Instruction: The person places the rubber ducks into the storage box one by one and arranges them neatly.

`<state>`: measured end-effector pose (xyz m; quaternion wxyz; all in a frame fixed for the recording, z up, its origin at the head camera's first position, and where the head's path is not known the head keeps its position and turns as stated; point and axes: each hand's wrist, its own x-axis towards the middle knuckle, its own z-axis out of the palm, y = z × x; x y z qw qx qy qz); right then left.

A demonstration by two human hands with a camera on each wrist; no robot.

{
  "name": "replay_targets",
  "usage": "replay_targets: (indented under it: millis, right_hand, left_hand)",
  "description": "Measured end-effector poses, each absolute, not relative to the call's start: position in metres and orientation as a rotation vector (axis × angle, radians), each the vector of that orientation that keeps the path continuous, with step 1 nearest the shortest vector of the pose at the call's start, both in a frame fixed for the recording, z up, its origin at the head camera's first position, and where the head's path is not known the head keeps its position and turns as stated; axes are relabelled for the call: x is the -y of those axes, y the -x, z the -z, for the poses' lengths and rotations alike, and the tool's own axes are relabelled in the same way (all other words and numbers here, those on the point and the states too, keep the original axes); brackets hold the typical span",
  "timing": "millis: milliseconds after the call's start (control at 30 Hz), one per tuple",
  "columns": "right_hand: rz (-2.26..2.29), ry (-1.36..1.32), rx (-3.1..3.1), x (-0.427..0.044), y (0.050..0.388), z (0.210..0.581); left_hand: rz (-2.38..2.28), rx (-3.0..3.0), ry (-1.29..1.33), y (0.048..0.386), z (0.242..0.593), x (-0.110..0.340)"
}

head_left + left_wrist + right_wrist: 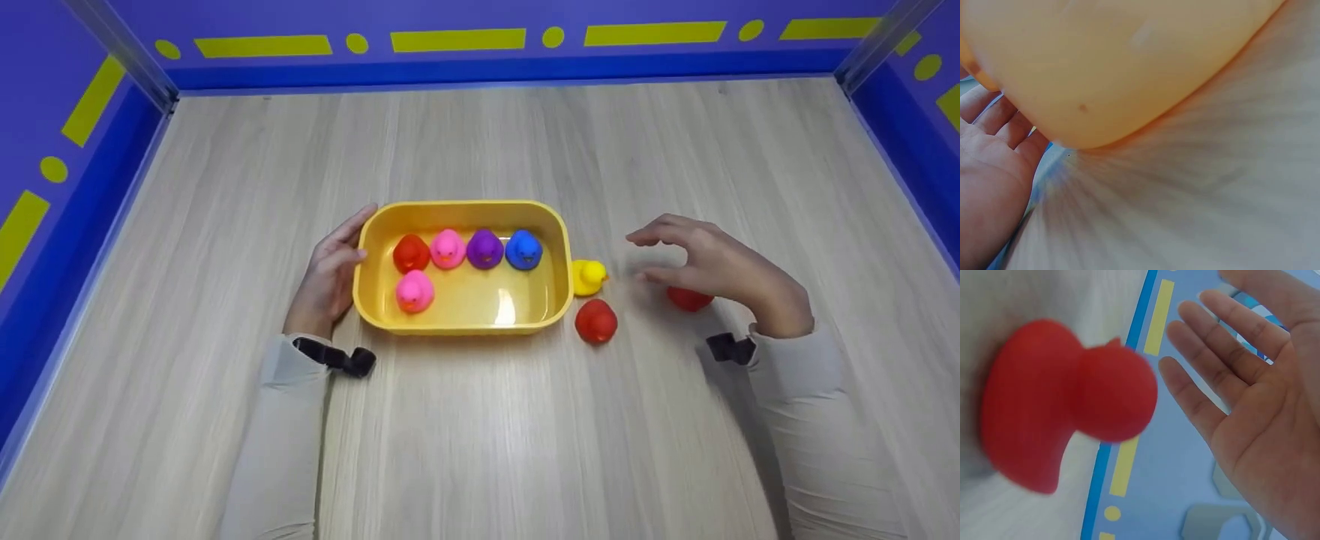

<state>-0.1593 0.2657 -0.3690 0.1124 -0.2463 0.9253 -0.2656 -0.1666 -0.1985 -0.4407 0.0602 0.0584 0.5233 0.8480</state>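
Observation:
A yellow rectangular tub (465, 329) holds several ducks: a red one (411, 254), a pink one (448, 249), a purple one (485, 249), a blue one (523, 250) and a second pink one (415, 291). My left hand (328, 274) lies against the tub's left end, fingers along the outer wall, thumb at the rim; the left wrist view shows the palm (996, 152) beside the tub wall (1106, 73). My right hand (709, 259) hovers with fingers apart and nothing held, partly covering a red duck (690, 299). In the right wrist view, a red duck (1067, 399) stands near the spread hand (1252, 388).
Just right of the tub is a yellow duck (589, 277), close against its wall. Below that duck, nearer the front, sits another red duck (597, 322). Purple and blue panels (480, 67) border the wood-grain table (480, 420) at the back and sides.

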Motion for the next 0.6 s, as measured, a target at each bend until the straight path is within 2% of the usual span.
replay_targets:
  millis: [600]
  right_hand:
    - [0.668,0.584,-2.741,-0.299,0.149,0.376]
  left_hand:
    - [-2.565,-1.576,-0.155,0.168,0.442,0.199]
